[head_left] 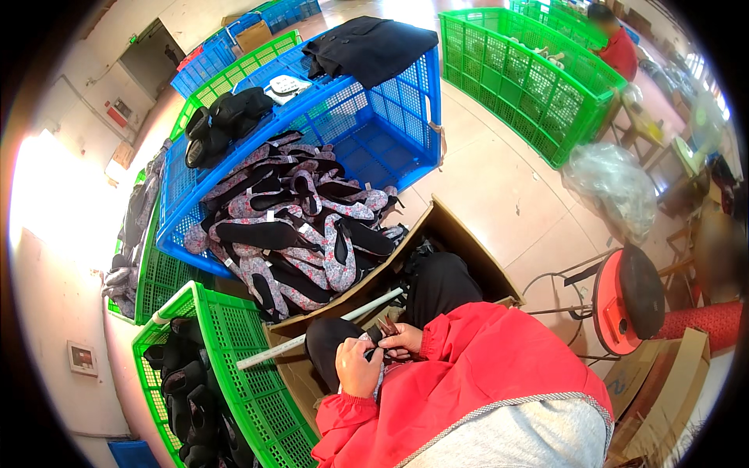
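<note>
My left hand [359, 368] is closed around a slipper, of which only a bit of pale patterned fabric [379, 385] and a black edge [374, 335] show. Close beside it, my right hand [404, 341] grips what looks like small thread snips [387, 324], their points up by the black edge. Both hands are together over my lap, and my fingers hide most of the slipper. Beyond them, a big heap of flower-patterned slippers [341, 253] with black soles spills from a tipped blue crate [402, 148].
An open cardboard box [468, 248] surrounds my knees, with a white pole [281, 351] across it. At left stands a green crate [246, 370] of black slippers [191, 398]. Right are a red-and-black round stool [628, 300], a plastic bag [612, 183] and a green crate [530, 82]. Another person [616, 51] sits far right.
</note>
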The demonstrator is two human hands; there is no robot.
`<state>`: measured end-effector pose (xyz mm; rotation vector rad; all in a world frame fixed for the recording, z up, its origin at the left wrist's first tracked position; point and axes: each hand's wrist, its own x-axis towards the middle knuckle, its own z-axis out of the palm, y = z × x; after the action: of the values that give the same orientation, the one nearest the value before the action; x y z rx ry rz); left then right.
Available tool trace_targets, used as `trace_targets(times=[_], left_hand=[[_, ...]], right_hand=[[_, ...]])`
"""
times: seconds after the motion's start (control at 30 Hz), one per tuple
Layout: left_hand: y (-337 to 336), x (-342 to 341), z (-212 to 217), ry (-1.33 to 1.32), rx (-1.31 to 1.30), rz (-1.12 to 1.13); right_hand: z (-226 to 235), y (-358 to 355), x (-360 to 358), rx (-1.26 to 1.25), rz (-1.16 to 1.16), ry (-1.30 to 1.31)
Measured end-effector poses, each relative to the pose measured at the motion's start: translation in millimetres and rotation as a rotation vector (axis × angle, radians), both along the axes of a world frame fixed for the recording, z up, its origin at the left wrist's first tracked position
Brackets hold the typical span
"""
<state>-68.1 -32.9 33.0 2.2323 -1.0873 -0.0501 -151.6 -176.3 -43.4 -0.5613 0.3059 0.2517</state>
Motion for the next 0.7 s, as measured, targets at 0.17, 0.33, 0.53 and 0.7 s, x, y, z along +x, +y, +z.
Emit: trace_targets(times=[0.17, 0.33, 0.53, 0.7], left_hand=[[-1.7, -1.0, 2.1, 0.004, -0.007, 0.004], [-1.4, -1.5, 2.6, 0.002, -0.016, 0.007], [-1.6, -1.5, 1.7, 0.003, -0.017, 0.009], [-1.4, -1.8, 1.5, -0.001, -0.014, 0.007]], right_hand=[[-2.6, 0.5, 0.5, -0.01, 0.001, -0.019], [-7.2, 1.3, 0.6, 0.002, 0.008, -0.04], [-4.5, 1.0, 0.5, -0.007, 0.004, -0.025], [-4.7, 0.7, 0.3, -0.007, 0.008, -0.022]])
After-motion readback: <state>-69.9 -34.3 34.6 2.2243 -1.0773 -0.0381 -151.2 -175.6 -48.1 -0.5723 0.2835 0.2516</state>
